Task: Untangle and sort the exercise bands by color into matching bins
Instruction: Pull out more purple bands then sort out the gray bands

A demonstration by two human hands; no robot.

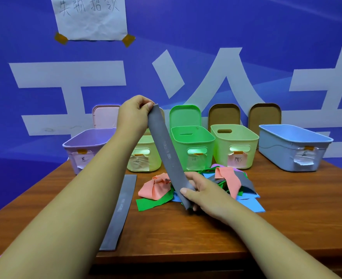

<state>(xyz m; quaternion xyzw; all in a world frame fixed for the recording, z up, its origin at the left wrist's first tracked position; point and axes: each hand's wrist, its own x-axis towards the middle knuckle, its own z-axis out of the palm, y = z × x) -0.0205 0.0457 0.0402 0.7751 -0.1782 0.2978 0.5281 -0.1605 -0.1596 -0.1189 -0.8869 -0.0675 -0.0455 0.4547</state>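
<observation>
- Stretching taut between both hands, a flat grey rubber exercise band (167,152) is held slantwise above the wooden table (287,208), apparently to free it from the tangle.
- Its top end is pinched by the left hand (133,115); its bottom end is clenched in the right hand (202,193).
- A second grey band (119,211) is laid flat, set aside.
- Behind, the tangled pile of coloured bands (216,186) and the row of labelled plastic bins (192,148) are waiting.
</observation>
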